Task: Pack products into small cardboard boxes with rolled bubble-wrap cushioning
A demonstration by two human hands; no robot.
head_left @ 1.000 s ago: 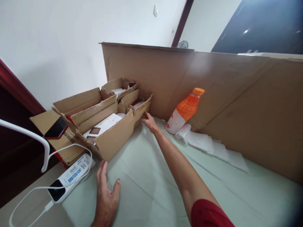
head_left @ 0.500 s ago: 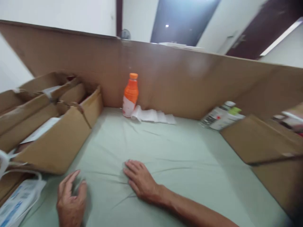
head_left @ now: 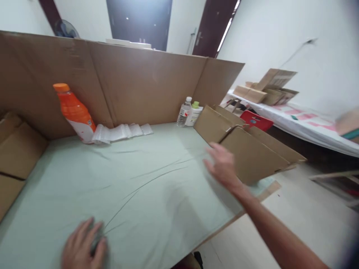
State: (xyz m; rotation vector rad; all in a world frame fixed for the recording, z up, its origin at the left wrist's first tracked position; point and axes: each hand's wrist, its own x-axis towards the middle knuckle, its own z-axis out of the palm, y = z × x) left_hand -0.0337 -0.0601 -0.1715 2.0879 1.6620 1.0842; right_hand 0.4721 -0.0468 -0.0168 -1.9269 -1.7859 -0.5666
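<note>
The right hand hangs above the right side of the bench, its fingers spread loosely and holding nothing; it is blurred, so I cannot tell whether the fingertips already touch anything. The nearest thing to it is the cardboard box at the right edge of the bench, just beside the fingers. The left hand lies flat on the pale green cloth near the front edge, fingers slightly bent, grip empty.

The cardboard box is made of brown corrugated board, with open flaps that stand tilted and one long flap that reaches out past the right edge. I judge it light and rather stiff along the walls, but weak at the flaps, which will bend if pulled. A better place to take hold is the near wall or its upper corner, not the loose flap. A red flat object shows behind it; what it is I cannot tell.

The cloth is soft and thin, with fine wrinkles. Along the back edge stands a tall cardboard screen, matte and creased. Against it leans an orange bottle, smooth plastic, beside a strip of bubble wrap. Two small bottles stand at the back right corner.
</note>
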